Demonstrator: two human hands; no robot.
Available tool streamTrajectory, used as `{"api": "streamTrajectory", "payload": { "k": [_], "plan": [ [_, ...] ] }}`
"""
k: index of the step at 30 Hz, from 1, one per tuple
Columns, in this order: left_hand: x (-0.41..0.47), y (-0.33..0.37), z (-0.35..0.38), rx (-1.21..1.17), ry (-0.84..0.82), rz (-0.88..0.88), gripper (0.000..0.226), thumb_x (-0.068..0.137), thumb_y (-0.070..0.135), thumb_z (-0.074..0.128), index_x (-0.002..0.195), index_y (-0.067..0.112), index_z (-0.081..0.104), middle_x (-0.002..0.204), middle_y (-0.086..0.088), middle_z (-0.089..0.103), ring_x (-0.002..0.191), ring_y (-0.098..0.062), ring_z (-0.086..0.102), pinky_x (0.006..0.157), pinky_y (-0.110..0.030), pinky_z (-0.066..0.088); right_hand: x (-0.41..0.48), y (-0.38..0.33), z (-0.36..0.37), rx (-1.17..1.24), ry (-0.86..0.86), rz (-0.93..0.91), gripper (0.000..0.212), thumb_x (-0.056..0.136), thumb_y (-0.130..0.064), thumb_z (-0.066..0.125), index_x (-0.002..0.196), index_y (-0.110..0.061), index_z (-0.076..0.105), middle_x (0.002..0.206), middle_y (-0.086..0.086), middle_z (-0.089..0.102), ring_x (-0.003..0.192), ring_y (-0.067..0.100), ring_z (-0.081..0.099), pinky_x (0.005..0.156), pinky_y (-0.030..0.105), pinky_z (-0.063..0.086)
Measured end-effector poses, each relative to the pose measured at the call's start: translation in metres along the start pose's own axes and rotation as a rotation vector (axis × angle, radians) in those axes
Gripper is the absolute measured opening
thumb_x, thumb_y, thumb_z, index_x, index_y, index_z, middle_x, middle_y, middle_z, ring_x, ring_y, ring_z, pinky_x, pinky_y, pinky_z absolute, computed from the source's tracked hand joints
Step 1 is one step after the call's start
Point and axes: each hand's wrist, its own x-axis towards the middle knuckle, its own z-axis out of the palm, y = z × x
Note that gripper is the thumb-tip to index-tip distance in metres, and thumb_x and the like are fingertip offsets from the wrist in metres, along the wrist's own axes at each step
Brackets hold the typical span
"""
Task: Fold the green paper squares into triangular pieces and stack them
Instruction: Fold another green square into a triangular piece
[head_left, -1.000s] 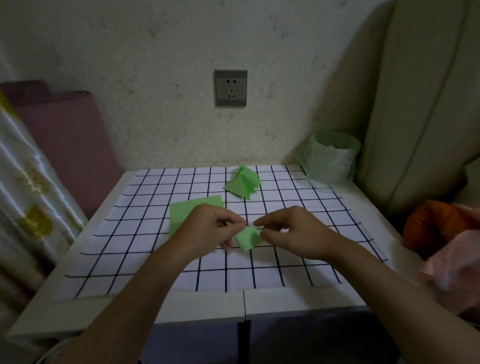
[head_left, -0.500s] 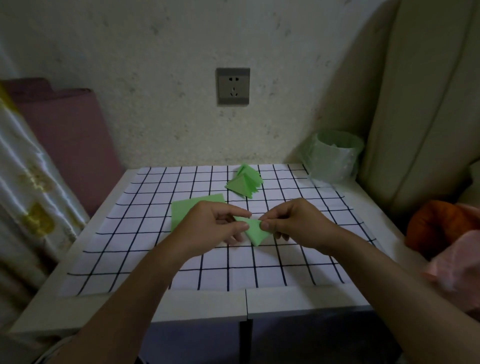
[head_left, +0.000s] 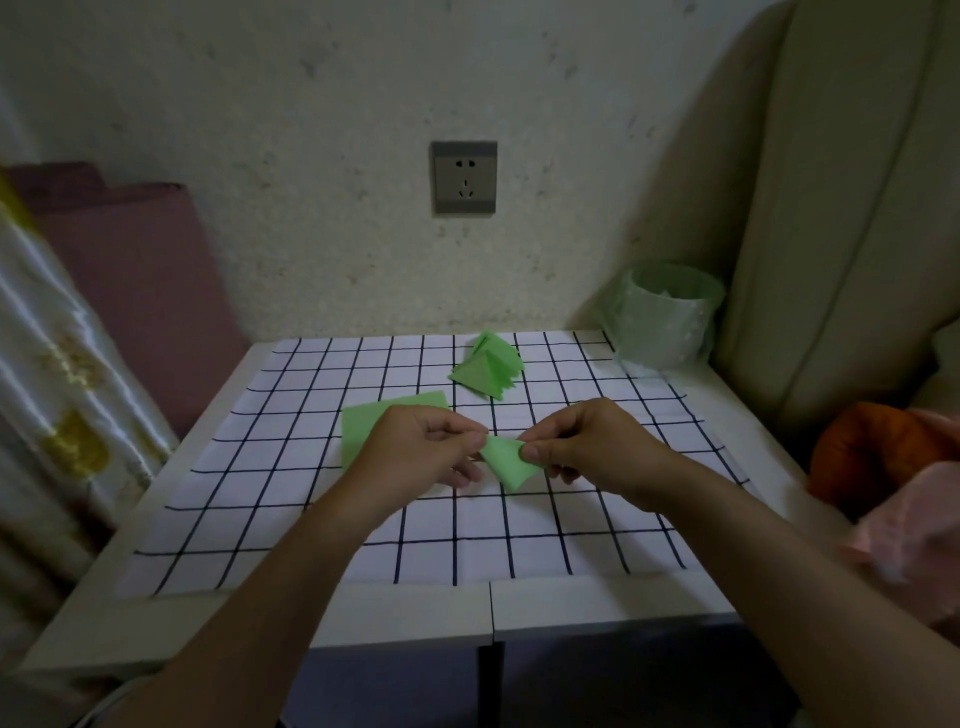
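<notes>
Position: the folded green piece (head_left: 511, 460) is held just above the checked surface (head_left: 467, 530), between both hands.

Grip: the left hand (head_left: 421, 447) has its fingers (head_left: 462, 439) curled, pinching the piece's narrow left tip. The right hand (head_left: 587, 441) pinches the upper right corner between thumb and forefinger. The piece fans wider toward its lower end. I cannot tell which fold it has reached.

Elsewhere: the stack of finished triangles (head_left: 485, 369) lies farther back on the surface, apart from the hands. The unfolded green squares (head_left: 374, 421) lie flat just behind the left hand, partly hidden by it.

Handling (judged): the paper is thin, very light, limp across a face and stiffer along a crease. A pressed fold will not come out cleanly, so edges should be aligned first. The best hold is at the corners or along the folded edge, since a mid-sheet grip would buckle it. The stack looks springy and may splay if a piece is dropped on it.
</notes>
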Motion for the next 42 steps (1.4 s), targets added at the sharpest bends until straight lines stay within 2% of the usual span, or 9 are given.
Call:
{"api": "streamTrajectory", "payload": {
  "k": [7,10,16,22,28,30,32,34,42],
  "plan": [
    [0.001,-0.011,0.018,-0.145,0.015,-0.188,0.021,0.086,0.013,0.074,0.087,-0.008,0.071,0.079,-0.016,0.074,0.073,-0.022,0.073,0.073,-0.033,0.061,0.001,0.003,0.001,0.052,0.025,0.067,0.005,0.084,-0.005,0.076,0.089,-0.007,0.077,0.067,-0.003,0.072,0.059,0.012,0.058,0.053,0.023,0.047],
    [0.002,-0.01,0.02,-0.267,0.071,-0.219,0.016,0.086,0.01,0.074,0.092,-0.004,0.073,0.081,-0.014,0.074,0.069,-0.018,0.071,0.069,-0.03,0.06,0.002,0.003,0.0,0.093,0.028,0.105,0.009,0.084,-0.009,0.077,0.092,-0.007,0.078,0.071,0.002,0.072,0.059,0.011,0.058,0.054,0.024,0.047],
    [-0.006,-0.012,0.034,-0.508,0.095,-0.27,0.017,0.092,0.015,0.067,0.103,0.002,0.07,0.096,-0.015,0.076,0.089,-0.026,0.074,0.072,-0.03,0.06,0.005,0.006,0.005,0.225,0.072,0.166,0.01,0.082,-0.007,0.077,0.091,-0.006,0.079,0.072,0.009,0.068,0.058,0.013,0.054,0.058,0.026,0.047],
    [-0.005,-0.009,0.034,-0.328,0.18,-0.188,0.009,0.09,0.009,0.068,0.094,0.001,0.072,0.083,-0.013,0.076,0.074,-0.02,0.075,0.064,-0.026,0.059,0.003,0.004,0.004,0.108,0.052,0.171,0.008,0.083,-0.016,0.078,0.09,-0.015,0.079,0.075,0.001,0.072,0.068,0.013,0.06,0.067,0.028,0.05],
    [-0.005,-0.003,0.03,-0.171,0.032,-0.155,0.011,0.089,0.007,0.069,0.09,-0.003,0.074,0.083,-0.015,0.076,0.072,-0.021,0.074,0.064,-0.027,0.06,0.0,-0.007,0.004,0.061,-0.013,0.075,0.019,0.088,-0.033,0.07,0.099,-0.019,0.078,0.1,0.005,0.076,0.1,0.032,0.068,0.094,0.045,0.051],
    [-0.006,-0.002,0.03,-0.123,-0.02,-0.135,0.011,0.088,0.006,0.07,0.089,-0.004,0.074,0.083,-0.014,0.076,0.073,-0.021,0.074,0.063,-0.027,0.059,0.001,-0.009,0.007,0.047,0.012,0.046,0.021,0.086,-0.035,0.072,0.095,-0.016,0.079,0.094,0.002,0.077,0.095,0.026,0.07,0.085,0.039,0.055],
    [-0.008,0.0,0.029,-0.093,-0.052,-0.116,0.011,0.088,0.006,0.071,0.088,-0.005,0.074,0.081,-0.011,0.076,0.072,-0.019,0.073,0.062,-0.026,0.058,0.001,-0.011,0.01,0.048,0.036,0.03,0.014,0.086,-0.027,0.074,0.089,-0.014,0.079,0.085,-0.002,0.077,0.078,0.012,0.069,0.065,0.022,0.054],
    [-0.008,0.001,0.028,-0.083,-0.062,-0.109,0.011,0.087,0.006,0.071,0.088,-0.005,0.074,0.081,-0.01,0.076,0.073,-0.018,0.074,0.062,-0.025,0.057,0.002,-0.011,0.011,0.068,0.048,0.042,0.007,0.086,-0.02,0.074,0.086,-0.014,0.078,0.082,-0.002,0.076,0.073,0.007,0.066,0.063,0.018,0.051],
    [-0.011,-0.003,0.024,0.005,-0.063,-0.144,0.01,0.089,0.015,0.072,0.091,0.005,0.074,0.084,-0.011,0.075,0.074,-0.023,0.075,0.074,-0.037,0.062,0.006,-0.006,0.013,0.2,0.112,0.138,0.009,0.085,-0.019,0.076,0.092,-0.013,0.079,0.095,0.007,0.077,0.089,0.022,0.066,0.095,0.044,0.051]
  ]
}}
